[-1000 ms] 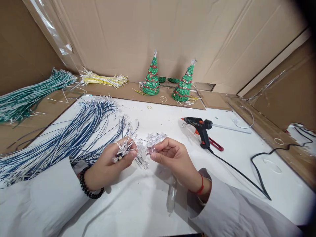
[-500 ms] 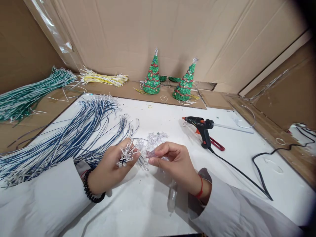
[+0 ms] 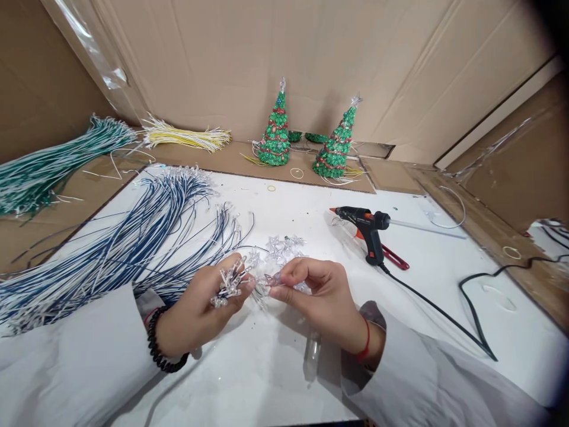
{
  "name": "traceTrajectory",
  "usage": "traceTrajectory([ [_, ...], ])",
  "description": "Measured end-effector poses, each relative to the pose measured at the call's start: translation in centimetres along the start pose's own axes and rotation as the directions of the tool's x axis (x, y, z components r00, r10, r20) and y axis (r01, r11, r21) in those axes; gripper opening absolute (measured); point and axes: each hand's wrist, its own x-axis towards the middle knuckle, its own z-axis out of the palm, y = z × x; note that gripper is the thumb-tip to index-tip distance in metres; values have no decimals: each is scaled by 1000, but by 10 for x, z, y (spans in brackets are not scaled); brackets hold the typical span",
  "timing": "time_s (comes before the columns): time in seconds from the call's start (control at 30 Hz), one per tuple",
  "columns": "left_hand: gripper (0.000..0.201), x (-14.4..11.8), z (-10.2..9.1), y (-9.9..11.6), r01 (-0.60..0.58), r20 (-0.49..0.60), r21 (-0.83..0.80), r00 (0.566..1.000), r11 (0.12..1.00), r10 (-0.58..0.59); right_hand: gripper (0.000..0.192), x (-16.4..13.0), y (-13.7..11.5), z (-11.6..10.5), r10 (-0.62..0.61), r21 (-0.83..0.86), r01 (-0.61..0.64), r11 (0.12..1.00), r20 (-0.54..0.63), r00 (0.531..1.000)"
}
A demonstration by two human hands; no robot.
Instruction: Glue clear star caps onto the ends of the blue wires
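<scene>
My left hand [image 3: 208,305] is closed round a bunch of wired LEDs [image 3: 230,283], their clear heads poking out above the fingers. Between thumb and forefinger, my right hand [image 3: 315,296] pinches a small clear plastic star [image 3: 270,280] close to the left fingertips. Whether the star touches an LED I cannot tell. Just behind the hands lies a pile of clear stars [image 3: 280,248]. Blue and white wires [image 3: 146,231] with clear LED heads spread over the white board to the left, partly behind my left hand and sleeve.
A black glue gun [image 3: 367,228] with a glue stick lies at right, its cord [image 3: 440,317] trailing forward. Two small green Christmas trees [image 3: 274,139] stand at the back. Green wires [image 3: 57,160] and yellow wires [image 3: 186,136] lie at back left. Cardboard walls [image 3: 249,47] surround the board.
The star in my right hand has tilted and sits about as close to the LED bunch. Both hands keep their grips. The whole view has shifted slightly.
</scene>
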Motion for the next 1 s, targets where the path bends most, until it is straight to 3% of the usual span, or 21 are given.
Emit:
traceTrajectory([
  [0.33,22,2,-1,-2,7,16,52,1000,999,-8,22,2,-1,-1,19,-1,-19,1000,-10,1000],
  [0.47,14,4,-5,-3,-28,15,80,1000,996,27,21,2,-2,-2,43,23,-43,999,-21,999],
  [0.63,27,3,-5,-3,-59,25,93,998,994,57,21,1,-3,-2,66,46,-65,997,-24,998],
  [0.83,25,1,-1,-5,-79,-14,174,996,982,83,24,1,-1,-2,69,4,-69,998,-25,997],
  [1.0,21,0,-1,-7,-135,25,227,991,965,133,28,1,-2,-3,62,-23,-62,998,12,998],
])
